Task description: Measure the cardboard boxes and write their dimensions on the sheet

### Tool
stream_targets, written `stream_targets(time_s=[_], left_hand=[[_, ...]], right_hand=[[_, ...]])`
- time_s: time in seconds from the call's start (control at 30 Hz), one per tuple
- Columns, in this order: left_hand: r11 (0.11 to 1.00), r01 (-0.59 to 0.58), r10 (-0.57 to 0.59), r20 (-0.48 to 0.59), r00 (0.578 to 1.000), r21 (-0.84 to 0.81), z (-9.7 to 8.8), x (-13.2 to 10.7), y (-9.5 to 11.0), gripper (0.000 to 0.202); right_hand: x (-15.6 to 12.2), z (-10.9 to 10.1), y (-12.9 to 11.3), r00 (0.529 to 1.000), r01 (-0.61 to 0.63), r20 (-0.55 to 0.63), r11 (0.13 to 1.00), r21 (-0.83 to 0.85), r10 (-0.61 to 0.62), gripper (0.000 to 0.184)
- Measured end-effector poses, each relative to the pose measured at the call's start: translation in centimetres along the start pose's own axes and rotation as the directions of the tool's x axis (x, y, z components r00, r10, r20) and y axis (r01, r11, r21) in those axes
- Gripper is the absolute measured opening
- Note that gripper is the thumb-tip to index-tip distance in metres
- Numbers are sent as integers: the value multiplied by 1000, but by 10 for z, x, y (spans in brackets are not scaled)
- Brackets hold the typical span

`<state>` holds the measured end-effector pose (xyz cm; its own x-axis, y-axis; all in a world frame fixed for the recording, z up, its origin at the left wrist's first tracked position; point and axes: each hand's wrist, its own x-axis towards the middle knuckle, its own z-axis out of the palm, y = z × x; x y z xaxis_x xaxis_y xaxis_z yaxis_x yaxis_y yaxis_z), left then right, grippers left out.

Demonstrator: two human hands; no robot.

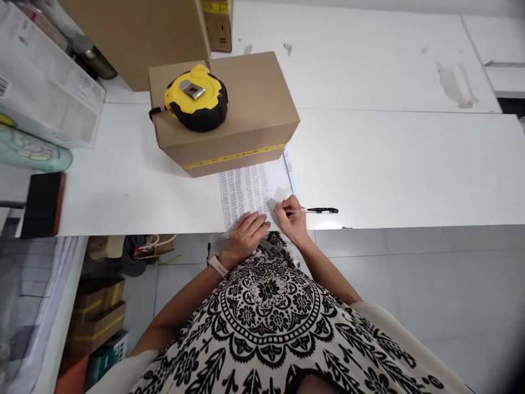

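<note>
My right hand (292, 220) is closed around a pen (322, 210), its tip at the sheet and its black end pointing right. The sheet of paper (246, 189) carries columns of dense handwriting, with a blank strip on its right. My left hand (248, 235) lies flat on the sheet's lower edge, fingers stretched out. Behind the hands a closed cardboard box (238, 115) with yellow tape covers the sheet's far part. On top of that box rests a yellow and black tape measure (197, 97).
A dark phone-like object (43, 205) lies at the table's left edge, near a pale green cylindrical case (35, 153) and a white carton (49, 82). A larger cardboard box (143, 38) stands at the back. Taped boxes (98, 323) sit below, left.
</note>
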<state>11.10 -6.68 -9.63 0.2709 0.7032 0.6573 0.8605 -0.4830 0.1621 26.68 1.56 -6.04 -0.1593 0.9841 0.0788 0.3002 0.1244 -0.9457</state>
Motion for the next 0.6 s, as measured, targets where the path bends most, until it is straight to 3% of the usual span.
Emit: stream_targets(time_s=[0.17, 0.6], left_hand=[[1000, -11, 11, -11, 1000, -25, 1, -2, -1, 19], [999, 1, 0, 33, 999, -51, 3, -7, -1, 21]], right_hand=[[-1, 0, 4, 1000, 8, 21, 994, -109, -5, 27], [-2, 0, 7, 1000, 19, -6, 991, -133, -20, 27]])
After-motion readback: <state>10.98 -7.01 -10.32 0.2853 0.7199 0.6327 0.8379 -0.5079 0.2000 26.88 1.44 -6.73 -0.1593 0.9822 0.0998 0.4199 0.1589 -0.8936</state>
